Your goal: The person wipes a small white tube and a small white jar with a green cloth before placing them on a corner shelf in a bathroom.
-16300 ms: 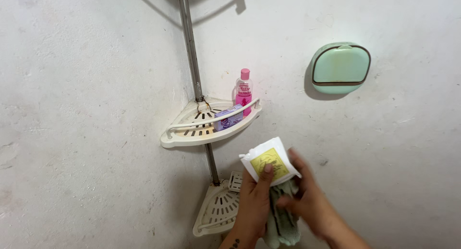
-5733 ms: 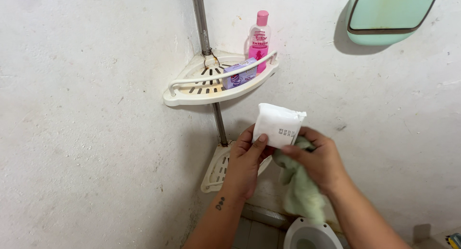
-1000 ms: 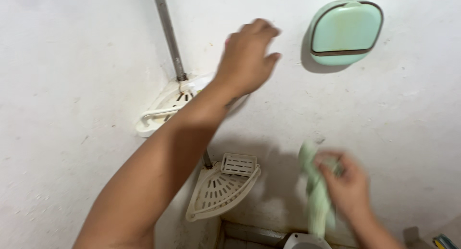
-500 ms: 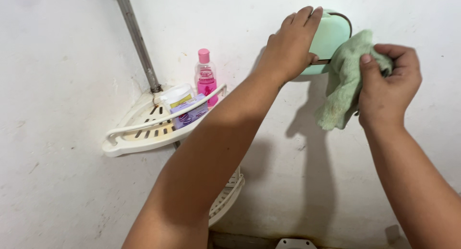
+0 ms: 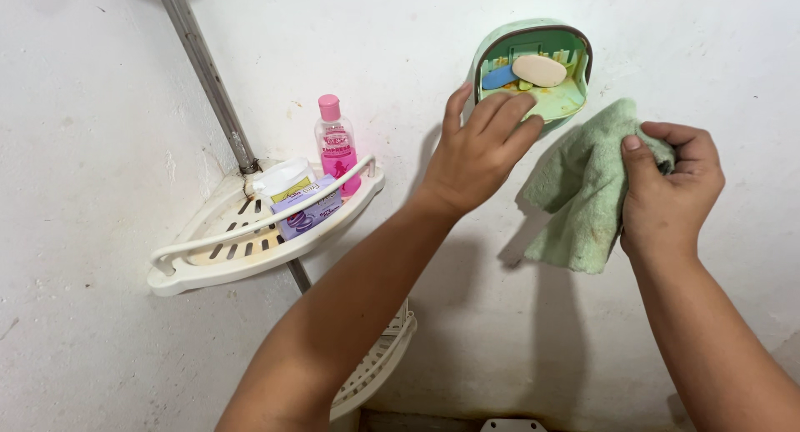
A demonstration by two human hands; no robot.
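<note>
Right grip [image 5: 667,190] clutches a green cloth [image 5: 579,194]; left grip [image 5: 479,149], open, touches the soap dish [image 5: 575,44] holding soap [image 5: 539,70]

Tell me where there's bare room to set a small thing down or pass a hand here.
The corner shelf has bare slotted floor at its left front, between the rail and the white packet; its back right is crowded by the purple box and pink bottle. The soap dish is full: soap, left hand at its rim. Wall below the cloth, held by the right hand, is open.
</note>
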